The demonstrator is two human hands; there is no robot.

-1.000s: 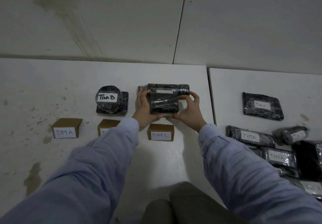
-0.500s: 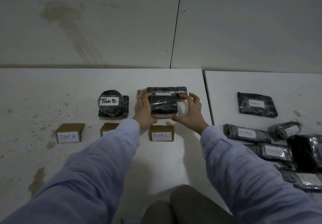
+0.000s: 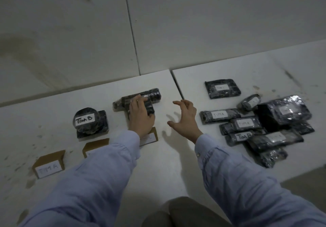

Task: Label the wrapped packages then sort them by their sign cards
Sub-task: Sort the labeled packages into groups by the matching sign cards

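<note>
1. Since half a second before, the right hand [image 3: 185,119] had been taken off the wrapped package [image 3: 153,94] and drawn away to the right. The left hand [image 3: 140,115] had been left on the package.
2. The left hand was laid palm-down on the package, with its fingers [image 3: 139,98] stretched almost straight over the top. The thumb was hidden, so no pinch could be made out.
3. The right hand was held clear of the table, spread wide with the fingers loosely bent. Nothing was held in it.
4. The package was seen as a black, film-wrapped T shape on the left table [image 3: 53,113], near the seam between the two tops. Whether it was one parcel or two could not be told.
5. Just in front of it, the brown TIM C card [image 3: 151,135] was half covered by the left wrist and the pale blue sleeve [image 3: 105,173].
6. Further left, a second card [image 3: 93,146] was partly hidden by the same sleeve, and the TIM A card [image 3: 48,164] stood at the end of the row.
7. Behind the second card, a round package labelled TIM B [image 3: 85,120] was stacked on a flat square one.
8. On the right table [image 3: 194,78], a pile of labelled packages [image 3: 261,126] lay bunched together. One flat package [image 3: 222,89] lay apart behind it.
</note>
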